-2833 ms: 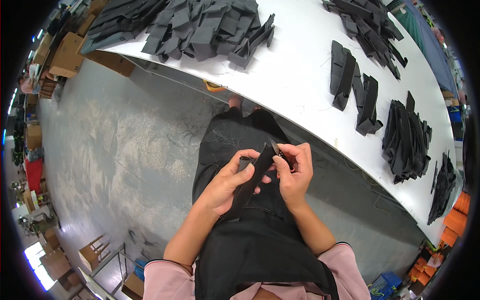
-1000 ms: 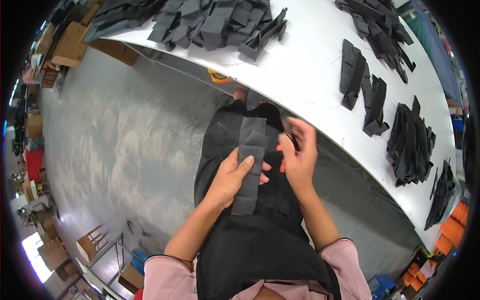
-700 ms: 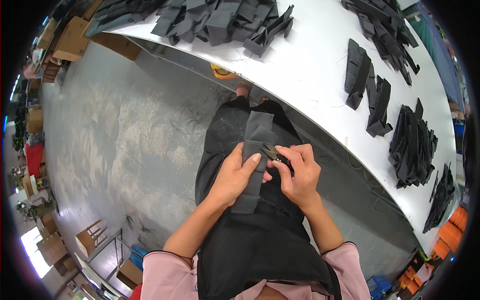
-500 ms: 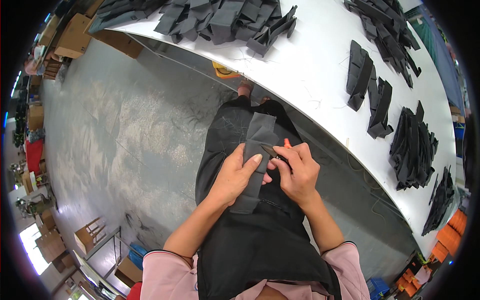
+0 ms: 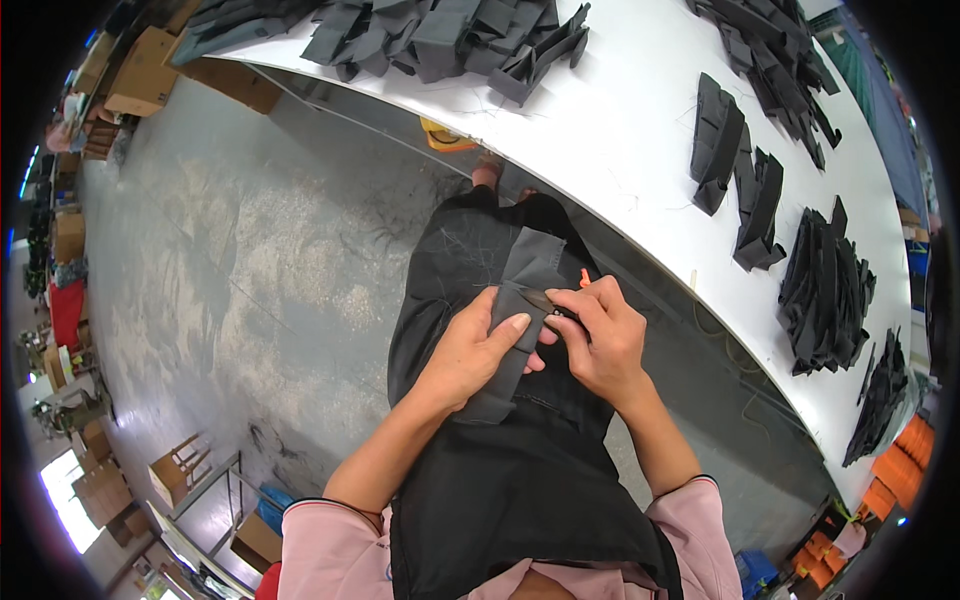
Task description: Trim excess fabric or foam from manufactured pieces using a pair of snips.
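A folded dark grey fabric strip [image 5: 505,375] lies across my lap on a black apron [image 5: 530,480]. My left hand [image 5: 475,345] is closed on the strip, thumb on top and fingertips showing past its right edge. My right hand [image 5: 605,335] is closed around small thread snips [image 5: 540,300], whose dark blades reach the strip's right edge; an orange part sticks out above the knuckles. Whether the right fingertips also pinch the fabric, I cannot tell. Loose threads cling to the apron above the left hand.
A white table [image 5: 610,150] curves along the far and right side, close to my knees. Piles of dark fabric strips [image 5: 440,35] and a thick bundle [image 5: 825,290] lie on it. Cardboard boxes [image 5: 145,70] stand on the floor at the far left. Orange pieces [image 5: 905,460] are at the lower right.
My right hand has shifted slightly, its fingertips now closer to the strip's edge and covering more of the snips. The strip's upper end has tilted a little to the right.
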The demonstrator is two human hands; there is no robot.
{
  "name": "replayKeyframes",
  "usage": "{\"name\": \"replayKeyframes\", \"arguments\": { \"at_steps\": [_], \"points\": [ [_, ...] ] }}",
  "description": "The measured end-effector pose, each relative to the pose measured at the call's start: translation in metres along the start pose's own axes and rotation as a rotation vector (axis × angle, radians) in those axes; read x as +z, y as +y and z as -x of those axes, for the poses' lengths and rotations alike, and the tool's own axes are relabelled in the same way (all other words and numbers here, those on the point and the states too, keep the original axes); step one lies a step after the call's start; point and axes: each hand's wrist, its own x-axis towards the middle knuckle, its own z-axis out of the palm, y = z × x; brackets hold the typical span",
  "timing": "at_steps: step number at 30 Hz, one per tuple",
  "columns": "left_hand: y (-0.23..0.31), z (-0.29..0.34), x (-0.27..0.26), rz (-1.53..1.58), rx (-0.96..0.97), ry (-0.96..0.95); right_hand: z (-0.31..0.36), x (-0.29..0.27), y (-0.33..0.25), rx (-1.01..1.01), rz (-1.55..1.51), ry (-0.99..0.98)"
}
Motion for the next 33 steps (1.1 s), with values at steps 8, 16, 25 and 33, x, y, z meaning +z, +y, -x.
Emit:
{"name": "replayKeyframes", "arguments": {
  "at_steps": [8, 16, 25, 33],
  "points": [
    [-0.001, -0.001, -0.001, 0.002, -0.032, 0.021, 0.011, 0.001, -0.001, 0.075, -0.056, 0.116],
    [-0.001, 0.000, 0.001, 0.020, -0.030, 0.014, 0.016, -0.004, -0.003, 0.063, 0.044, 0.103],
    [0.001, 0.000, -0.006, -0.200, -0.059, -0.033, 0.004, -0.028, 0.002, -0.227, 0.250, -0.122],
    [0.013, 0.004, -0.019, -0.195, -0.166, -0.203, -0.008, -0.033, 0.010, -0.157, -0.042, -0.260]
  ]
}}
